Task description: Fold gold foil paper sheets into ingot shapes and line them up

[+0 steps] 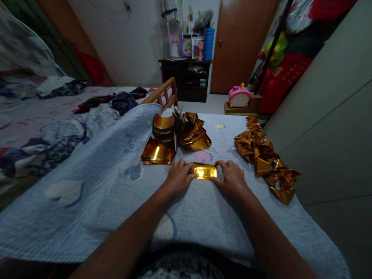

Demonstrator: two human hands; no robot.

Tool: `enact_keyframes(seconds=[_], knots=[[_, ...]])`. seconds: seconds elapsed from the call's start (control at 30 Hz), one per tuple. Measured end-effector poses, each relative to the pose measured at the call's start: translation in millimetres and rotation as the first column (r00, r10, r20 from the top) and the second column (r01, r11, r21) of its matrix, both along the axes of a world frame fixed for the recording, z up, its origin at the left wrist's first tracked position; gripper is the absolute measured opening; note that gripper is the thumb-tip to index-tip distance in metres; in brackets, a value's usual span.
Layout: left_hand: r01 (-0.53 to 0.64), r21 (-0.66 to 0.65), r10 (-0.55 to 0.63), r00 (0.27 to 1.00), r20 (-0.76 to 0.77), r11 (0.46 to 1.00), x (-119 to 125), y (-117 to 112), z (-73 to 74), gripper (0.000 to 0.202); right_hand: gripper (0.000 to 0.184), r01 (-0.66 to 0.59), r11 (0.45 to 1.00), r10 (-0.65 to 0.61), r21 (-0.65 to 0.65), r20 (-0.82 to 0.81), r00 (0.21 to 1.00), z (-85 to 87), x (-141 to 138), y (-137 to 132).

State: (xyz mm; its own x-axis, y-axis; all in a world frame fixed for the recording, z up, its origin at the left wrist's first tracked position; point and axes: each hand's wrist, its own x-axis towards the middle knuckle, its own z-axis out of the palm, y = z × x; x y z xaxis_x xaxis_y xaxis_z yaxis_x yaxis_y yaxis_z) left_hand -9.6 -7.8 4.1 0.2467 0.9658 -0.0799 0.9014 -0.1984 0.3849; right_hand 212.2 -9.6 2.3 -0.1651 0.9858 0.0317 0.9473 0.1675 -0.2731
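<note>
A sheet of shiny gold foil paper (pixel 204 171), folded to a narrow rectangle, lies low over the blue cloth between my hands. My left hand (pixel 180 176) pinches its left end, and my right hand (pixel 231 178) grips the right end between thumb and fingers. Just beyond sits a pile of gold foil sheets (pixel 159 150), flat ones at the left and curled, fanned ones at the right. To the right of my right hand runs a heap of folded gold foil pieces (pixel 263 161), pointed and boat-like in shape.
A light blue cloth with heart patterns (pixel 116 209) covers the surface in front of me. A wooden rail (pixel 171 91) stands behind the pile. Bedding and clothes (pixel 87 124) lie at left. Further back are a dark cabinet (pixel 186 79), a pink toy (pixel 240 95) and a door (pixel 241 42).
</note>
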Motion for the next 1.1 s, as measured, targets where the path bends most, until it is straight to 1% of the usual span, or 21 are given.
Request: enact_keyframes(seconds=[0.17, 0.33, 0.4, 0.5, 0.57, 0.6, 0.67, 0.73, 0.83, 0.93, 1.0, 1.1], knots=[[0.011, -0.007, -0.011, 1.000, 0.024, 1.000, -0.7, -0.2, 3.3, 0.010, 0.045, -0.039, 0.999, 0.039, 0.003, -0.038, 0.999, -5.2, 11.2, 2.1], [0.024, 0.008, -0.024, 0.998, 0.056, 1.000, -2.7, 0.0, 0.6, 0.007, 0.044, -0.075, 0.997, 0.075, 0.004, -0.087, 0.993, -5.2, 16.4, 2.5], [0.024, 0.025, -0.026, 0.998, 0.066, 0.999, -3.5, 0.0, -1.2, 0.006, 0.041, -0.075, 0.997, 0.073, -0.006, -0.126, 0.989, -3.4, 17.2, 3.7], [0.017, 0.046, -0.021, 0.996, 0.084, 0.999, -4.5, -0.3, -3.1, 0.007, 0.034, -0.065, 0.998, 0.063, 0.000, -0.235, 0.970, -1.0, 14.9, 6.8], [0.019, 0.064, -0.026, 0.993, 0.115, 0.998, -5.2, -0.3, -4.1, 0.012, 0.034, -0.051, 0.998, 0.056, 0.025, -0.289, 0.956, -1.0, 10.6, 8.9], [0.023, 0.075, -0.033, 0.990, 0.136, 0.997, -5.5, -0.2, -4.8, 0.016, 0.036, -0.041, 0.998, 0.050, 0.038, -0.288, 0.956, -1.6, 7.8, 9.7], [0.031, 0.103, -0.049, 0.982, 0.181, 0.994, -6.3, 0.3, -6.7, 0.025, 0.044, -0.040, 0.998, 0.053, 0.055, -0.243, 0.969, -3.5, 2.0, 10.5], [0.038, 0.129, -0.065, 0.976, 0.209, 0.991, -7.0, 1.1, -9.0, 0.032, 0.044, -0.082, 0.994, 0.094, 0.066, -0.200, 0.975, -5.4, -3.1, 10.6], [0.055, 0.151, -0.088, 0.970, 0.225, 0.987, -7.9, 2.8, -12.0, 0.037, 0.030, -0.138, 0.988, 0.148, 0.067, -0.176, 0.973, -6.3, -7.5, 10.1], [0.058, 0.153, -0.098, 0.958, 0.271, 0.986, -8.8, 4.1, -13.4, 0.044, 0.015, -0.157, 0.986, 0.164, 0.049, -0.196, 0.967, -4.5, -8.0, 10.2], [0.043, 0.147, -0.091, 0.938, 0.335, 0.988, -9.3, 4.4, -13.8, 0.053, 0.009, -0.173, 0.984, 0.177, 0.040, -0.252, 0.951, -2.9, -6.7, 11.0], [0.013, 0.121, -0.065, 0.896, 0.439, 0.993, -9.8, 4.2, -13.8, 0.068, 0.006, -0.200, 0.978, 0.206, 0.054, -0.372, 0.905, -0.7, -4.7, 12.7]])
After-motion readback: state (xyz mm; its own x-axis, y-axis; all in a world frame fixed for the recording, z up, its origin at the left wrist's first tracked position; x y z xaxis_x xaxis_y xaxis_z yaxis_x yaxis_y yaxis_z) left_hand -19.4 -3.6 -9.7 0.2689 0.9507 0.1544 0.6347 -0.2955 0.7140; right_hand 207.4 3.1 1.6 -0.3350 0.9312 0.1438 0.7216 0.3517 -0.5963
